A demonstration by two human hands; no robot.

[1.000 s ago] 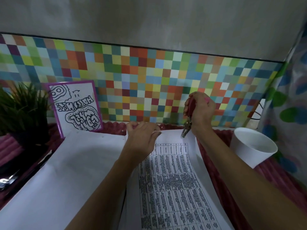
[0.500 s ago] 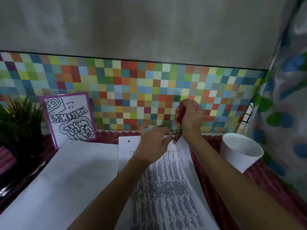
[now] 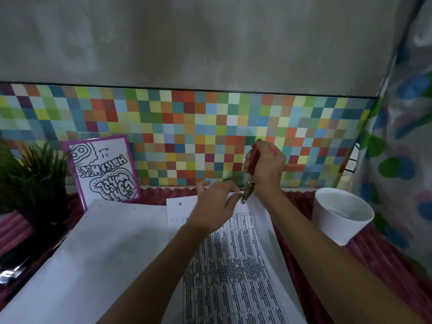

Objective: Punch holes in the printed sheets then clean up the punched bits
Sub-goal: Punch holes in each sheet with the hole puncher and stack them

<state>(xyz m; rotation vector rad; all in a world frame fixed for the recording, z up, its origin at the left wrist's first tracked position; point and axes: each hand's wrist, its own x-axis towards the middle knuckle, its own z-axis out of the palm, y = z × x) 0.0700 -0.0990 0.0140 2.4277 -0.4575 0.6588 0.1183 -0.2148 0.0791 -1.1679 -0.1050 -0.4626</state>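
A printed sheet (image 3: 236, 272) covered in table text lies in front of me, its far edge lifted. One punched hole (image 3: 180, 204) shows near its top left corner. My left hand (image 3: 216, 204) pinches the sheet's top edge near the right corner. My right hand (image 3: 266, 169) grips a red-handled hole punch (image 3: 251, 176), held upright, with its metal jaws at that same top edge beside my left fingertips.
A large blank white sheet (image 3: 93, 249) lies to the left. A white cup (image 3: 341, 215) stands at the right on a red ribbed cloth (image 3: 383, 260). A purple-framed drawing (image 3: 104, 168) leans on the tiled wall, next to a green plant (image 3: 30, 174).
My view has tilted up a little. My left hand slid right along the top edge toward the punch, uncovering the punched hole at the left corner. The punch stays at the top edge.
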